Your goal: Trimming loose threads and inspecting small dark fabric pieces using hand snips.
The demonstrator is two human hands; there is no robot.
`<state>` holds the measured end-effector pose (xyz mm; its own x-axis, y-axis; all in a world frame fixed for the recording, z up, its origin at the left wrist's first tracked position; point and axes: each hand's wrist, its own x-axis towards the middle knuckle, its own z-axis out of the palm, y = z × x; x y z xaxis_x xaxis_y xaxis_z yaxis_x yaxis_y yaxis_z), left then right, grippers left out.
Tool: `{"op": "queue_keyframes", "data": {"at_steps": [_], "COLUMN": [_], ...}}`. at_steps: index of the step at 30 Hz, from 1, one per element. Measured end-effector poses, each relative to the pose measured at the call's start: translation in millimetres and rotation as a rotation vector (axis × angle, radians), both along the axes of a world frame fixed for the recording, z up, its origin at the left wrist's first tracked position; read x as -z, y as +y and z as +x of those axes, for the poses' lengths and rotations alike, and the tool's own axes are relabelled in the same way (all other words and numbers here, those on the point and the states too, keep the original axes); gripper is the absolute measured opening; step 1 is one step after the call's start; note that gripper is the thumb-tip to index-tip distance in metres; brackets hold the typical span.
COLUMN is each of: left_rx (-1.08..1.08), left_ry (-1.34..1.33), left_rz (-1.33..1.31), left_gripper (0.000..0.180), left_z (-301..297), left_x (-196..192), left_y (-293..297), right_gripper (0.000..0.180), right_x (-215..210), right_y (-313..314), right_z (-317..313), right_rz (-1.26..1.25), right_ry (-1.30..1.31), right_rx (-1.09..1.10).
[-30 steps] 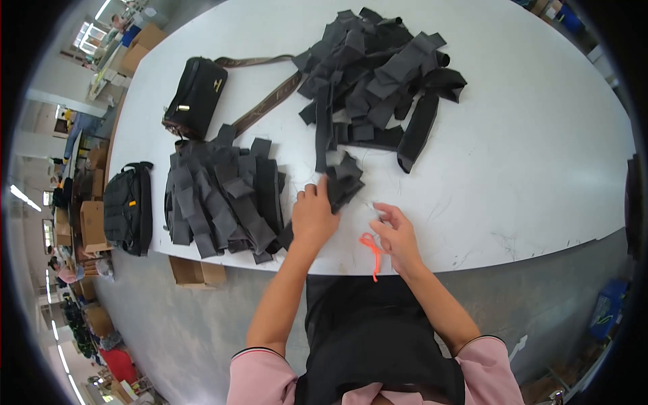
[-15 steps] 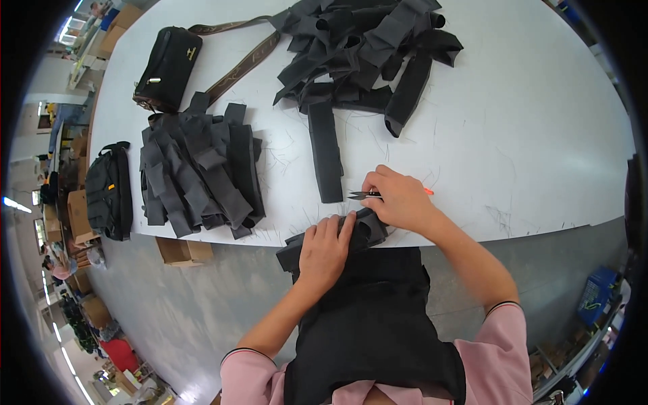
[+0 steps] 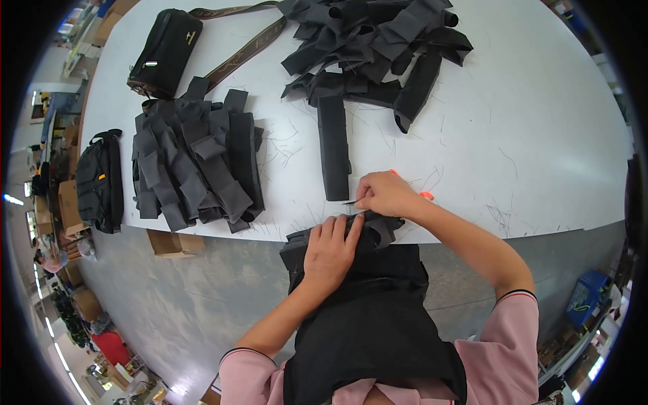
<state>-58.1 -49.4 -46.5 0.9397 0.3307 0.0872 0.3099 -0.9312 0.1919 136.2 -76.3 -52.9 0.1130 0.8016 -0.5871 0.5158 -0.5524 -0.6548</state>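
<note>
At the near table edge my left hand (image 3: 329, 255) grips a folded dark grey fabric piece (image 3: 383, 231), fingers laid over its top. My right hand (image 3: 387, 195) is closed round a pair of thread snips (image 3: 426, 196); an orange handle end shows by the wrist. The dark blades point left, just above the fabric, and whether they touch a thread I cannot tell. Just beyond them a flat dark fabric strip (image 3: 333, 152) lies lengthwise, its near end close to my right fingertips.
A heap of dark fabric pieces (image 3: 378, 40) lies at the far middle, a layered pile (image 3: 196, 162) to the left. Beyond that are a black shoulder bag (image 3: 165, 54) and a black backpack (image 3: 100, 181). Loose threads litter the white table (image 3: 540, 148). A cardboard box (image 3: 175, 243) stands below.
The right hand has turned and drawn slightly leftward, so less of the snips' blades shows. The left hand stays on the fabric, and the whole view has shifted a little.
</note>
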Motion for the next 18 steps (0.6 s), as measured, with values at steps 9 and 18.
{"op": "queue_keyframes", "data": {"at_steps": [9,18], "left_rx": [-0.016,-0.009], "left_ry": [-0.056,-0.094], "left_rz": [-0.036,-0.024], "left_gripper": [0.047,0.048], "left_z": [-7.0,-13.0], "left_x": [6.0,5.8], "left_y": [-3.1,-2.4], "right_gripper": [0.019,0.018], "right_x": [-1.8,-10.7], "right_y": [-1.2,-12.1], "right_z": [3.4,9.0], "right_rz": [-0.123,-0.153], "right_ry": [0.119,0.309], "right_rx": [0.041,0.281]}}
